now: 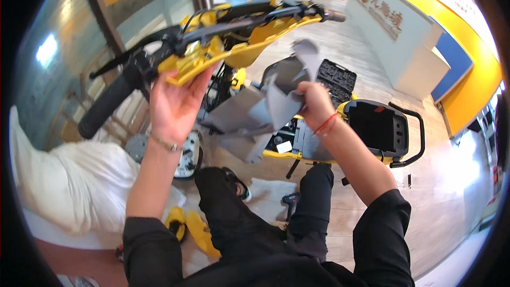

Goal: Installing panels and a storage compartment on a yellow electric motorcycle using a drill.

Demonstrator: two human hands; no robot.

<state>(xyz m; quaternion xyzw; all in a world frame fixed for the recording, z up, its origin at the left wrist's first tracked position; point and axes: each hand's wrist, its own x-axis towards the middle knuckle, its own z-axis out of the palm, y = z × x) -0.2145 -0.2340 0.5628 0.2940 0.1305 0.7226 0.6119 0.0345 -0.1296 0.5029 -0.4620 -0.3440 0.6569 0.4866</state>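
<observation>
My left hand (178, 103) is raised palm up under the near edge of a yellow handlebar cover (234, 56), gripping it from below; its fingertips are partly hidden behind the cover. A black handlebar grip (114, 98) sticks out to the left. My right hand (314, 101) is closed around the edge of a grey curved plastic panel (247, 109), slightly blurred, held in front of the scooter's steering column. Behind and below stands the partly stripped scooter, with a grey footboard (313, 141) and an open black storage bin (374, 127) in its yellow rear body.
An open black tool case (338, 77) lies beyond the scooter. A power drill (290, 202) and yellow panels (201, 231) lie on the floor near my legs. White cloth (90, 180) is at left, a white reception counter (396, 32) at far right.
</observation>
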